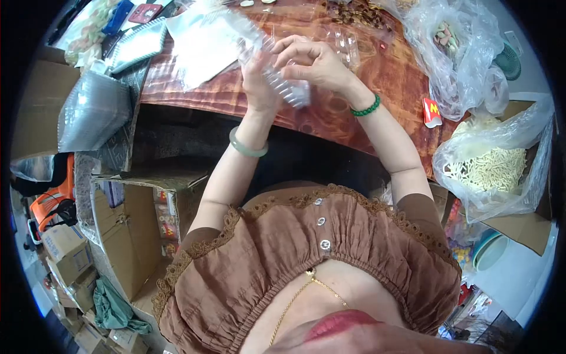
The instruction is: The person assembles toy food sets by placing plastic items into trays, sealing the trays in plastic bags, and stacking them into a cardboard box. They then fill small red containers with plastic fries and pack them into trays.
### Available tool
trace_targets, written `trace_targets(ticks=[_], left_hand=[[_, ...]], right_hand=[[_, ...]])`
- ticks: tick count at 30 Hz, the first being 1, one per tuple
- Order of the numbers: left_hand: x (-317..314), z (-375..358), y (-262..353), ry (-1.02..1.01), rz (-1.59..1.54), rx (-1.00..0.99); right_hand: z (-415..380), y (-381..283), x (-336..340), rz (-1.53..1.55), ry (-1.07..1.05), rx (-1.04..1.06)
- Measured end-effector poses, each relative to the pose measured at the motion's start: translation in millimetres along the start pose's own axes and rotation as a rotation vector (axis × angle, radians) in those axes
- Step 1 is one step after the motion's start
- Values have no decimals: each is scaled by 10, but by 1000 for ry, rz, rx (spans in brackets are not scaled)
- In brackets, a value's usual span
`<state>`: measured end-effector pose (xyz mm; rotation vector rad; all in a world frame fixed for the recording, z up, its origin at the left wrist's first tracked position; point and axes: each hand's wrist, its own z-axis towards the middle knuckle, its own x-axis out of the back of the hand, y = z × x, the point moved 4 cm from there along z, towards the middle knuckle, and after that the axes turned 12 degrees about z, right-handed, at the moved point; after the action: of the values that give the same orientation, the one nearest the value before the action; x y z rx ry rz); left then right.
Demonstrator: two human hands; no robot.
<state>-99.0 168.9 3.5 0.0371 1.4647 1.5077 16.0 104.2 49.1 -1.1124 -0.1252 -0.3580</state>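
A clear plastic clamshell box [284,84] with ridged edges is held up over the near part of the table. My left hand [259,79] is closed round its side, the wrist wearing a pale bangle. Right beside it, my right hand [312,62] has its fingers curved and apart, with the fingertips close to the ridged edge. Glare and blur hide part of the box's outline. Behind my left hand lies a sheet of clear plastic film [203,50]. Another clear plastic piece [348,48] lies on the table past my right hand.
The glossy reddish-brown table [389,88] carries a red-and-yellow packet [431,112] near its right edge. Stacked clear boxes [94,112] stand at left. A bag of pale pieces [489,168] sits in a carton at right. Small brown pieces [359,15] lie at the back.
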Motion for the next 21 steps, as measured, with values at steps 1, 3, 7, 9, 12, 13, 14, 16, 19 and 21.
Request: trace_targets(ticks=[1, 3, 7, 9, 12, 13, 14, 16, 19, 21], left_hand=[[-207, -30, 67, 51, 43, -13], [-325, -57, 21, 64, 30, 44], [-399, -26, -168, -85, -174, 11], [-519, -42, -183, 46, -42, -43], [-781, -84, -52, 141, 68, -171], [-770, -71, -106, 127, 61, -167], [-763, -52, -122, 88, 112, -162], [-791, -108, -205, 56, 118, -91], [-783, -219, -210, 50, 111, -51], [-580, -305, -311, -37, 3, 161]], right_hand=[[-49, 10, -26, 223, -32, -105], [-133, -2, 19, 534, -65, -257], [-271, -173, 124, 538, -23, -318], [-361, -311, 183, 368, 22, -209], [-524, -432, 228, 140, 118, -157], [-564, -545, 252, -1, 108, -46], [-624, -578, 262, -13, 122, -48], [-760, -640, 315, -93, 227, -6], [-938, -726, 659, -12, 380, -72], [-1066, -639, 1240, -39, 345, -219]])
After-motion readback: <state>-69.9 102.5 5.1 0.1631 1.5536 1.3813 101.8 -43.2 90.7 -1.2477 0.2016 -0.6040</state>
